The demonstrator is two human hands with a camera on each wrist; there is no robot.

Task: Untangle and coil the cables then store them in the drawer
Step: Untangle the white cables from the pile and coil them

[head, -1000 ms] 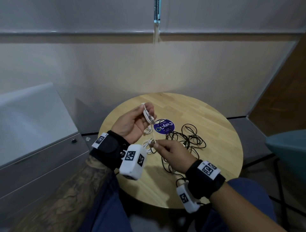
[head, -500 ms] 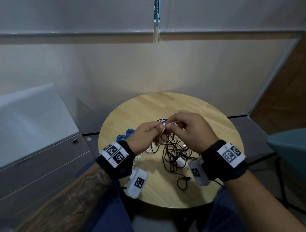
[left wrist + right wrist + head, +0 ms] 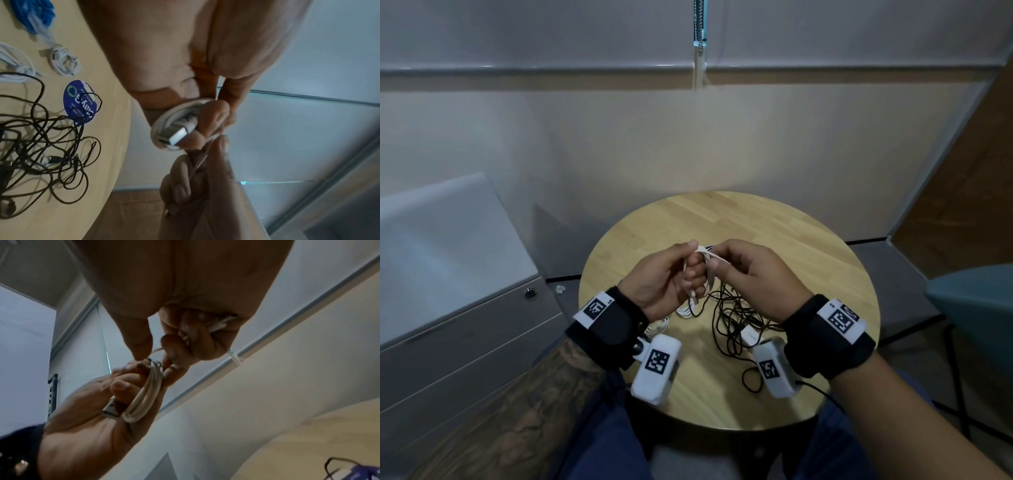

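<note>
White cable (image 3: pixel 704 270), wound into a small coil of several loops, is held above the round wooden worktop (image 3: pixel 808 246) between both hands. The left hand (image 3: pixel 659 279) has its fingers curled through the coil, with the thumb pressing the loops from above; a white USB plug (image 3: pixel 180 132) lies against those fingers inside the coil. The right hand (image 3: pixel 751 277) pinches the loose end of the same cable between thumb and forefinger, just beside the coil, with its other fingers curled in; the right wrist view shows a second small white connector (image 3: pixel 221 322) tucked in that palm. Both wrists wear black bands carrying white camera units with square printed markers.

Below the hands, a loose tangle of thin black cables (image 3: pixel 732 318) sprawls on the worktop, with a white plug among them. In the left wrist view, two already coiled white cables (image 3: pixel 64 62) and a bundled blue cable (image 3: pixel 35 14) lie beyond the tangle, near a round blue sticker (image 3: pixel 79 101) on the wood. A grey drawer cabinet (image 3: pixel 465 329) with a small lock stands to the left of the worktop, its drawers closed. A teal chair (image 3: pixel 976 305) shows at the right edge. Dark blue trousers cover the person's knees at the near rim.
</note>
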